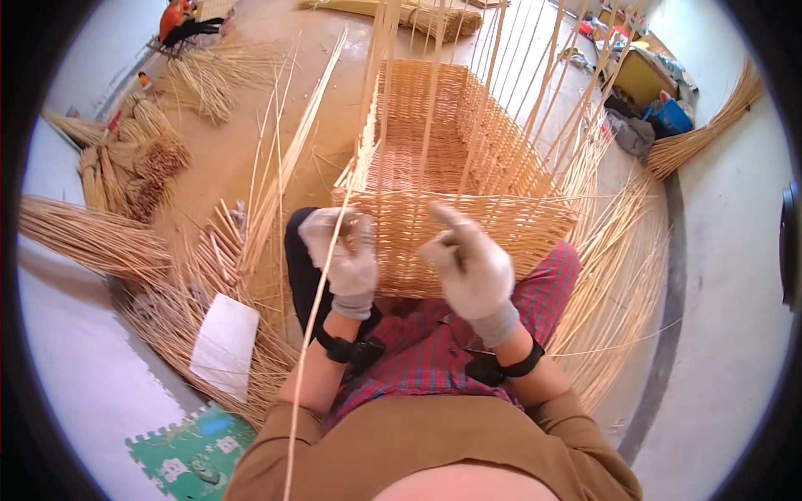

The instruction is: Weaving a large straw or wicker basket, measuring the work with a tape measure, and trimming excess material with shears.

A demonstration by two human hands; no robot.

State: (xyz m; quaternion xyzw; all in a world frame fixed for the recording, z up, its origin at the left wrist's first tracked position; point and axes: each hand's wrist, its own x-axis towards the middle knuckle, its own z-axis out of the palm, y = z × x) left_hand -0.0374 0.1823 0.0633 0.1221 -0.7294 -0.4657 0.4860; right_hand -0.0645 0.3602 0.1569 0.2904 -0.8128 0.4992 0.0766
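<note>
A rectangular wicker basket (468,242) stands before me, its near wall close to my lap. Tall upright stakes (432,108) rise from its walls. My left hand (341,255), in a whitish glove, is at the basket's near left corner with its fingers curled in; whatever they hold is hidden. Across that hand runs a long pale wicker rod (316,309), from the corner down to the lower edge of the view. My right hand (474,271), also gloved, hovers in front of the near wall. Its index finger is stretched out, the others loosely bent, with nothing visible in them.
Bundles of wicker rods (92,238) lie at the left, and loose rods (614,275) spread along the right. A white sheet (225,346) rests on rods near a green foam mat (192,451). A person in orange (177,18) sits far left. A blue container (671,117) stands far right.
</note>
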